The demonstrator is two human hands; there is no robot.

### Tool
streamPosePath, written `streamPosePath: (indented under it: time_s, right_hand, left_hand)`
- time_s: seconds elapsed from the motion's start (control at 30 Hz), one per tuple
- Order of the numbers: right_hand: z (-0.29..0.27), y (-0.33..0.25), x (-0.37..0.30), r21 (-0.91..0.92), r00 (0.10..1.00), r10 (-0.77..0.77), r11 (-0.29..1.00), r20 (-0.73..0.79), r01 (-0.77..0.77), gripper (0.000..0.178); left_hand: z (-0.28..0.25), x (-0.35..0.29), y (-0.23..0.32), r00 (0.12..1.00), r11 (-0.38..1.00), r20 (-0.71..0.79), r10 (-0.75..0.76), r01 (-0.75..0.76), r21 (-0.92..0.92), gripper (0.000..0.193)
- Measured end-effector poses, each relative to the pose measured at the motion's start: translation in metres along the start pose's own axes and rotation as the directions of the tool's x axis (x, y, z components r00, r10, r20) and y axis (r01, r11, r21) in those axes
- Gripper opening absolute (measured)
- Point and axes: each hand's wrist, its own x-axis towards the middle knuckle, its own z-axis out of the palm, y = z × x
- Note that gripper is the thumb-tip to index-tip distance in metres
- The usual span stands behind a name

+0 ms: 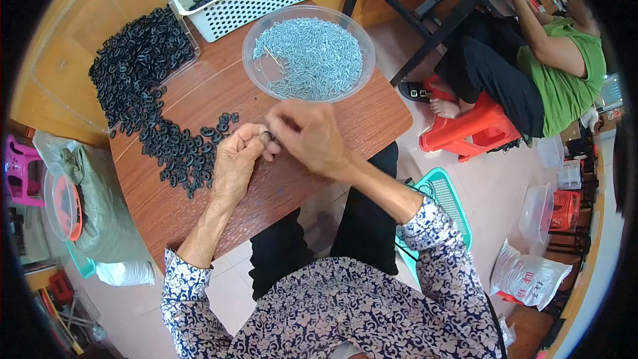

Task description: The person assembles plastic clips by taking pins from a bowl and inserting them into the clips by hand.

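Note:
My left hand [240, 156] is closed in a pinch over the table's near part, holding a small black plastic piece [268, 134] between thumb and fingertips. Right against it, my right hand [311, 138] curls with its fingertips at that same piece; they are slightly blurred, and whatever they grip is hidden. Beside my left hand spreads a heap of small black oval plastic pieces with holes [176, 149]. Just beyond my right hand stands a round clear tub [369, 60] full of small silvery-blue rods [319, 53], with a thin yellowish stick [271, 56] lying among them.
A white perforated basket [256, 16] holds more black pieces behind the brown wooden table [219, 86]. A clear tray [63, 80] lies tipped at the left. To the right, a person in green [561, 73] sits on a red stool [465, 129]. A turquoise basket [448, 193] stands below.

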Motion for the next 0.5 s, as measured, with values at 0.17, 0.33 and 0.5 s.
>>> streamPosePath:
  time_s: [0.17,0.33,0.5]
  right_hand:
    - [-0.005,0.049,0.084,-0.256,0.982,-0.188,0.949,0.012,0.185,0.008]
    - [0.011,0.076,0.118,-0.441,0.960,-0.098,0.873,0.262,0.210,0.009]
    - [-0.003,0.090,0.136,-0.430,0.925,-0.013,0.883,0.379,0.189,0.011]
  left_hand:
    - [0.001,0.002,0.000,1.000,1.000,0.022,-0.005,0.005,-0.001,0.011]
    - [0.003,-0.002,0.006,0.999,0.995,0.031,-0.028,0.025,0.092,0.011]
    - [0.005,0.000,0.009,0.998,0.990,0.035,-0.046,0.041,0.137,0.010]
